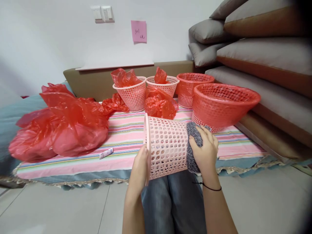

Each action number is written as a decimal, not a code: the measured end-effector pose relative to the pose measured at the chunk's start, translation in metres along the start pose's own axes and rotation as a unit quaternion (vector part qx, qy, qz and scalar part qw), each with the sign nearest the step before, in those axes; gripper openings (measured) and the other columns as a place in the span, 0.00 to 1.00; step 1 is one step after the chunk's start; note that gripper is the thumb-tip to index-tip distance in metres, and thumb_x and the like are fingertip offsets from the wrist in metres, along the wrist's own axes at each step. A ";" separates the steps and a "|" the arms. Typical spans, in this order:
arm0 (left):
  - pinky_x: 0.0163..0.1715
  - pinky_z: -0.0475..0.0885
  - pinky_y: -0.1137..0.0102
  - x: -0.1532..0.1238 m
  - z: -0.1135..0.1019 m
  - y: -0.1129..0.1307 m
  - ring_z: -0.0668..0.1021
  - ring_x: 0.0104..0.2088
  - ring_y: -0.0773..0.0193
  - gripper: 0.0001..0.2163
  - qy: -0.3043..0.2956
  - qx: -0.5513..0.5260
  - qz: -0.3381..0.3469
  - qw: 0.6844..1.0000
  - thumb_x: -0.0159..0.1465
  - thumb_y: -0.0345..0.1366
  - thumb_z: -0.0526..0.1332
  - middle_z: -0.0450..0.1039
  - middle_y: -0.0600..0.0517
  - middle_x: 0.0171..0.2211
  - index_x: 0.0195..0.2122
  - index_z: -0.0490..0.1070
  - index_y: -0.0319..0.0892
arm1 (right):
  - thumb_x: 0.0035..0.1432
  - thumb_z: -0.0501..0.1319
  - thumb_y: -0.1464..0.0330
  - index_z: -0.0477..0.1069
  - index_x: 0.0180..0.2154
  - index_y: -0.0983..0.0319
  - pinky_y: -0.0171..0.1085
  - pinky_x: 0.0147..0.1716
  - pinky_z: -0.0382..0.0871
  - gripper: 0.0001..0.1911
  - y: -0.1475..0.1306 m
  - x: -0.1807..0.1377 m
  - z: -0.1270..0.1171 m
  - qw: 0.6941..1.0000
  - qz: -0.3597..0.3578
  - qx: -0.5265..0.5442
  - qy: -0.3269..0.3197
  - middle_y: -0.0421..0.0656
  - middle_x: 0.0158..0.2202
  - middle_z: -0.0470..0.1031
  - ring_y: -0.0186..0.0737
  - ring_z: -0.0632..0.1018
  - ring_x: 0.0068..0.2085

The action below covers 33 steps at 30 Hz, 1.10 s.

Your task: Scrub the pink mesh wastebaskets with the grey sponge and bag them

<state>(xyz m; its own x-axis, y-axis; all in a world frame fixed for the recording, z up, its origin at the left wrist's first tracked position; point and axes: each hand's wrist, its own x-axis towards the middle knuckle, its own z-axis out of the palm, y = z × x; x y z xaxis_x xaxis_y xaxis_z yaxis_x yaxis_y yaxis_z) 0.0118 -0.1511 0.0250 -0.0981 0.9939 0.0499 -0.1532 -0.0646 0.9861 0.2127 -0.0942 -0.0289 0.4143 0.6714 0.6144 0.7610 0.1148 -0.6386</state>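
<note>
A pink perforated plastic wastebasket (168,146) lies on its side in the air above my lap, its mouth facing left. My left hand (140,167) grips the rim at that mouth, with some fingers hidden behind or inside it. At the base end, my right hand (206,148) presses a dark grey cloth (193,151) against the basket's outside, fingers bent over the fabric. Just beyond the right hand stands a basket lined with a red plastic bag (219,104).
Two pink baskets (133,96) with bunched red bags and another red-lined basket (186,91) stand along the back. Red bags (73,126) pile up at left on the striped cloth (126,136), near a small white packet (106,153). Stacked cushions (263,61) rise at right.
</note>
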 end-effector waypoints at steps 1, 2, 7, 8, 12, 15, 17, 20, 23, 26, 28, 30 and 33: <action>0.52 0.71 0.59 0.004 0.004 0.002 0.79 0.49 0.49 0.24 0.025 0.007 0.015 1.000 0.65 0.58 0.56 0.81 0.45 0.44 0.45 0.77 0.41 | 0.60 0.58 0.58 0.74 0.55 0.59 0.59 0.61 0.59 0.24 0.002 0.000 0.000 1.000 -0.003 0.000 0.000 0.49 0.60 0.72 0.54 0.68 0.60; 0.53 0.70 0.60 0.008 0.007 0.002 0.78 0.50 0.50 0.24 0.043 0.017 0.028 0.999 0.66 0.57 0.55 0.80 0.46 0.46 0.47 0.76 0.42 | 0.61 0.58 0.59 0.74 0.55 0.59 0.59 0.62 0.59 0.24 0.003 0.000 -0.001 1.000 -0.009 0.000 0.003 0.49 0.60 0.72 0.54 0.68 0.60; 0.53 0.69 0.61 0.014 0.011 -0.008 0.77 0.48 0.53 0.22 0.045 0.087 0.055 0.994 0.68 0.57 0.51 0.78 0.46 0.41 0.41 0.73 0.44 | 0.62 0.57 0.60 0.73 0.55 0.60 0.60 0.62 0.59 0.22 -0.001 -0.005 -0.001 0.999 -0.049 -0.002 0.020 0.49 0.59 0.73 0.53 0.70 0.59; 0.54 0.69 0.61 0.013 0.010 -0.010 0.77 0.49 0.53 0.22 0.047 0.096 0.058 0.993 0.68 0.56 0.51 0.78 0.46 0.40 0.40 0.73 0.44 | 0.63 0.57 0.60 0.73 0.56 0.59 0.61 0.62 0.59 0.22 -0.008 -0.009 0.000 0.998 -0.054 -0.005 0.021 0.48 0.60 0.73 0.54 0.70 0.60; 0.58 0.66 0.61 0.004 0.008 -0.013 0.75 0.54 0.53 0.20 0.060 0.086 0.062 0.993 0.68 0.55 0.52 0.77 0.46 0.46 0.44 0.74 0.45 | 0.62 0.57 0.61 0.71 0.58 0.58 0.62 0.62 0.59 0.23 -0.060 -0.031 0.002 0.995 -0.103 0.009 -0.013 0.45 0.62 0.70 0.58 0.65 0.63; 0.59 0.66 0.62 0.002 0.008 -0.014 0.74 0.57 0.54 0.20 0.064 0.063 0.062 0.994 0.69 0.53 0.52 0.76 0.46 0.52 0.49 0.74 0.46 | 0.62 0.58 0.64 0.70 0.59 0.55 0.61 0.62 0.59 0.24 -0.101 -0.048 0.003 0.987 -0.146 0.044 -0.058 0.41 0.65 0.67 0.59 0.61 0.65; 0.60 0.66 0.62 0.002 0.007 -0.016 0.74 0.57 0.54 0.21 0.068 0.059 0.060 0.994 0.70 0.53 0.52 0.76 0.46 0.53 0.52 0.73 0.45 | 0.62 0.57 0.65 0.70 0.59 0.54 0.59 0.62 0.59 0.24 -0.115 -0.054 0.004 0.983 -0.154 0.061 -0.073 0.40 0.65 0.67 0.59 0.60 0.66; 0.60 0.66 0.60 0.001 0.006 -0.022 0.75 0.57 0.53 0.22 0.061 0.049 0.066 0.995 0.69 0.53 0.52 0.76 0.45 0.53 0.53 0.73 0.43 | 0.62 0.57 0.65 0.71 0.59 0.55 0.59 0.62 0.59 0.24 -0.109 -0.051 0.004 0.985 -0.146 0.059 -0.070 0.41 0.64 0.68 0.58 0.62 0.65; 0.58 0.68 0.58 -0.004 0.006 -0.029 0.75 0.56 0.51 0.23 0.051 0.017 0.048 0.997 0.68 0.55 0.54 0.78 0.45 0.48 0.53 0.72 0.43 | 0.61 0.57 0.64 0.71 0.59 0.57 0.59 0.63 0.59 0.24 -0.080 -0.037 0.004 0.991 -0.117 0.041 -0.054 0.43 0.63 0.69 0.57 0.65 0.63; 0.55 0.69 0.58 -0.010 0.007 -0.033 0.77 0.53 0.50 0.23 0.044 -0.024 0.019 0.999 0.66 0.56 0.56 0.79 0.46 0.44 0.52 0.72 0.44 | 0.62 0.57 0.62 0.72 0.57 0.58 0.59 0.63 0.58 0.23 -0.047 -0.020 0.002 0.996 -0.080 0.024 -0.027 0.45 0.62 0.71 0.55 0.67 0.61; 0.54 0.70 0.59 -0.012 0.008 -0.035 0.77 0.52 0.51 0.22 0.042 -0.042 0.008 0.998 0.65 0.56 0.58 0.79 0.47 0.43 0.51 0.72 0.45 | 0.62 0.56 0.62 0.71 0.57 0.58 0.59 0.63 0.58 0.23 -0.029 -0.013 0.001 0.998 -0.060 0.015 -0.014 0.46 0.61 0.71 0.53 0.68 0.61; 0.53 0.70 0.60 -0.014 0.008 -0.035 0.77 0.51 0.52 0.21 0.042 -0.054 -0.001 0.998 0.64 0.57 0.59 0.78 0.47 0.42 0.48 0.72 0.46 | 0.62 0.56 0.61 0.71 0.58 0.57 0.59 0.63 0.58 0.23 -0.018 -0.011 0.000 0.999 -0.048 0.011 -0.009 0.46 0.61 0.71 0.53 0.67 0.61; 0.51 0.70 0.61 -0.014 0.009 -0.033 0.77 0.50 0.53 0.20 0.045 -0.069 -0.011 0.997 0.65 0.57 0.58 0.78 0.48 0.42 0.47 0.71 0.46 | 0.62 0.56 0.61 0.70 0.58 0.56 0.59 0.62 0.58 0.23 -0.014 -0.012 -0.001 0.999 -0.046 0.007 -0.012 0.45 0.62 0.70 0.53 0.67 0.61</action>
<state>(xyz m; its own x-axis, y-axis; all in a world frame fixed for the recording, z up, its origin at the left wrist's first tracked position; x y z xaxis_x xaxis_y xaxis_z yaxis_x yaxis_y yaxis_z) 0.0272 -0.1623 -0.0072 -0.1809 0.9835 0.0076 -0.2893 -0.0607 0.9553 0.1979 -0.1047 -0.0272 0.3304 0.6745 0.6602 0.7883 0.1875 -0.5860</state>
